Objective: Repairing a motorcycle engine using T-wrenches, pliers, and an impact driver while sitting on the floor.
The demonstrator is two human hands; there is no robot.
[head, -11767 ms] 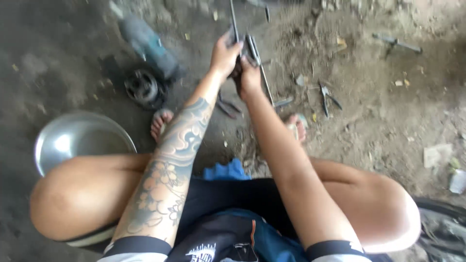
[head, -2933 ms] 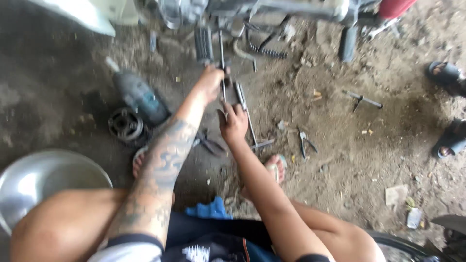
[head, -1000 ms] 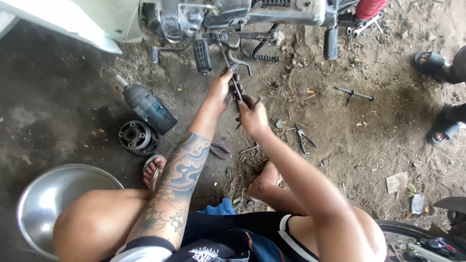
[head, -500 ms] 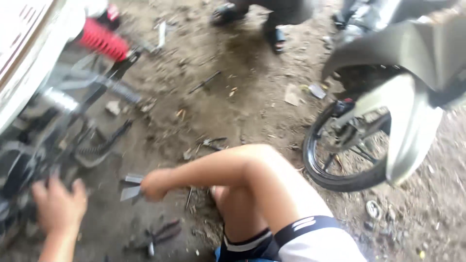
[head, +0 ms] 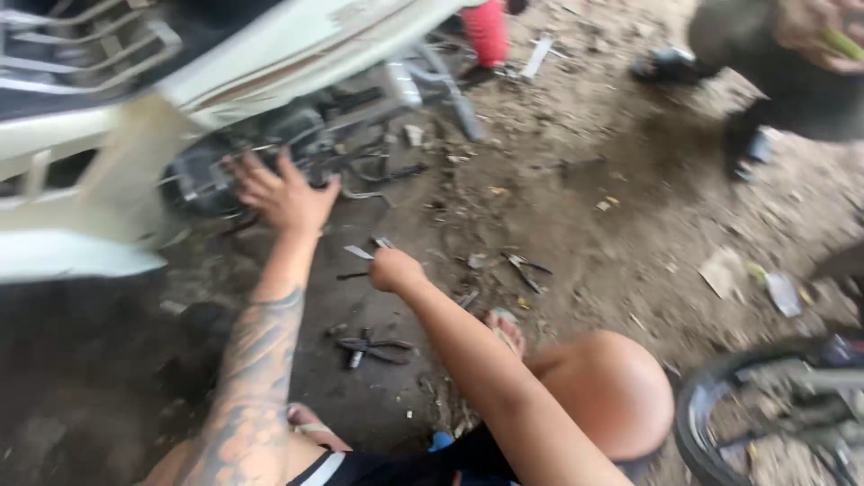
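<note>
Right grip (head: 393, 268) fisted on flat metal tool (head: 369, 249)

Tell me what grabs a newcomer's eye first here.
The left hand spreads its fingers against the engine under the pale scooter body, upper left. The right hand is fisted around a small metal tool, mid-frame. Pliers lie on the dirt below.

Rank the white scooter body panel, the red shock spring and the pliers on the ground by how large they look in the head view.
1. White scooter body panel, by far the largest.
2. Red shock spring and pliers: they look about alike. The spring is cut off by the frame edge and lies farther from the camera, so I won't rank these two.
</note>
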